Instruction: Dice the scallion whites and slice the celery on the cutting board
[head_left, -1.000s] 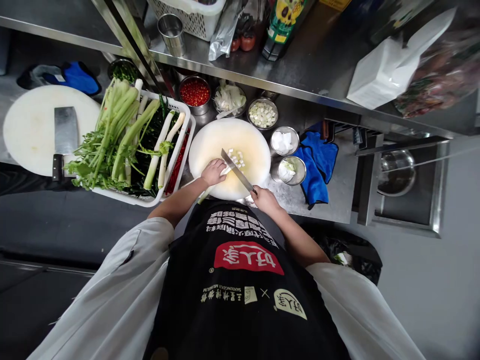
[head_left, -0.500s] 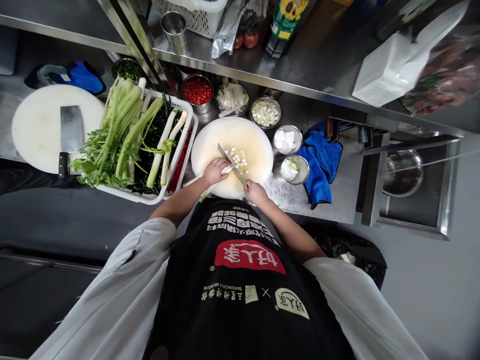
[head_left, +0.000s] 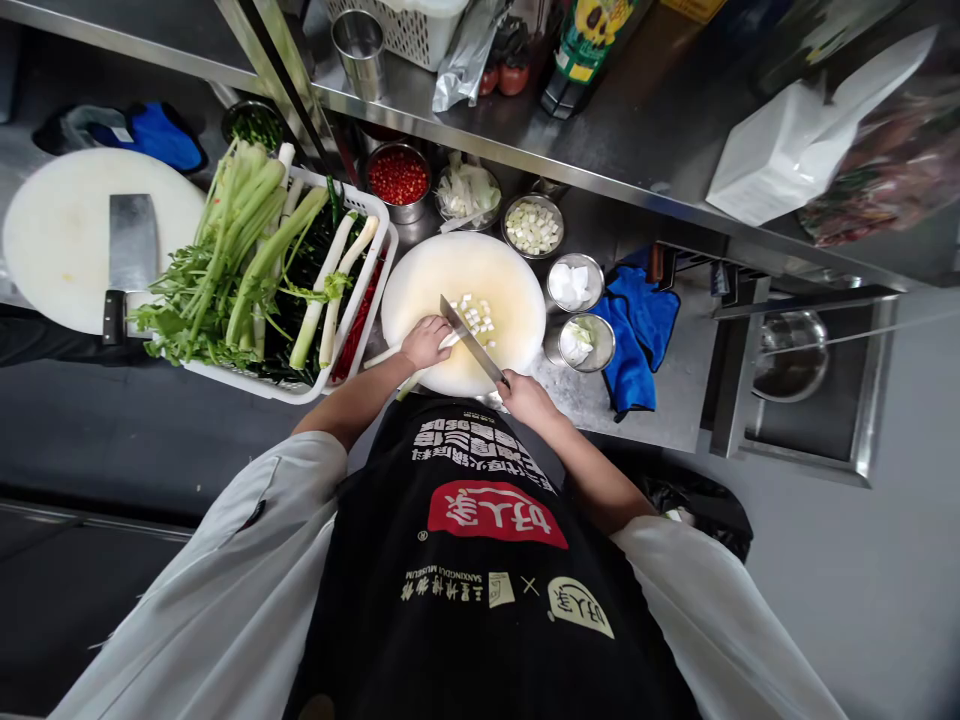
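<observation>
I have left hand (head_left: 426, 342) holding pale stalk (head_left: 451, 341), right hand (head_left: 526, 400) gripping knife (head_left: 474, 345). Best curl left hand, cut slow, match white bits (head_left: 485, 324) at its two o'clock.

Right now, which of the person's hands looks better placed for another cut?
Probably the right hand: it grips the knife, angled across the round board. The left hand is occupied, holding the white stalk on that same board.
</observation>
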